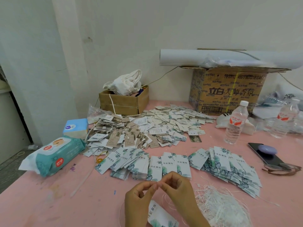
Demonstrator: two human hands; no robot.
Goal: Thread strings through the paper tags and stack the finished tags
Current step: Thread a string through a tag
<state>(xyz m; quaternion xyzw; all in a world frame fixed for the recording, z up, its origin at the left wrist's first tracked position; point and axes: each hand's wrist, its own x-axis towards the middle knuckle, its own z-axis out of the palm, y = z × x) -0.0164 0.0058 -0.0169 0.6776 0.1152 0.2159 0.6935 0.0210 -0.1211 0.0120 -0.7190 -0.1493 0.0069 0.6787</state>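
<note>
Near the front, the left hand [139, 199] and right hand [179, 191] pinch a thin string [162, 199] fingertip to fingertip, probably readying its end for the tag [159, 216] just beneath, with the string pile [219, 208] handy at right.

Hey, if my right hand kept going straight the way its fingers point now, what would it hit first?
The left hand. The right hand points its fingertips at the left's, and they look nearly touching.
</note>
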